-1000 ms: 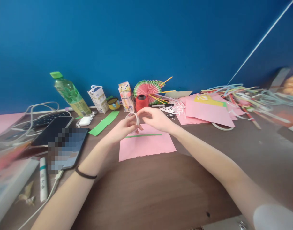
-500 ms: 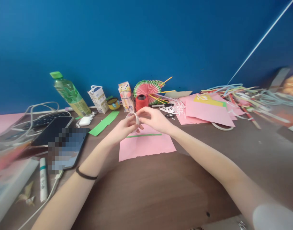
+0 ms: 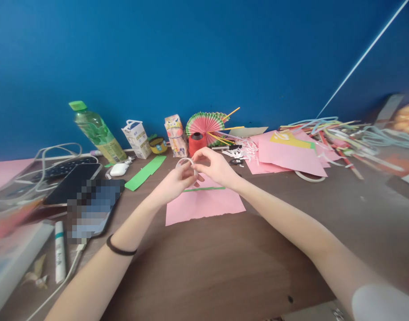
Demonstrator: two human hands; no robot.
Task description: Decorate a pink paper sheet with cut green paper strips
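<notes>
A thin white ring, which looks like a roll of tape, is held up between my two hands. My left hand has its fingers closed around it from the left. At its right side my right hand pinches with thumb and forefinger; whether a tape end is in the pinch is too small to make out. Beneath both hands lies a sheet of pink paper with a ragged near edge. A narrow green strip runs across that sheet, partly hidden by my hands.
Behind stand a red thread spool, a paper fan, a painted carton and a green bottle. Green paper and a phone lie left. Pink sheets and pipe cleaners lie right.
My left hand has turned slightly and shifted a little to the right along the ring, covering more of it. My right hand stays nearly in place.
</notes>
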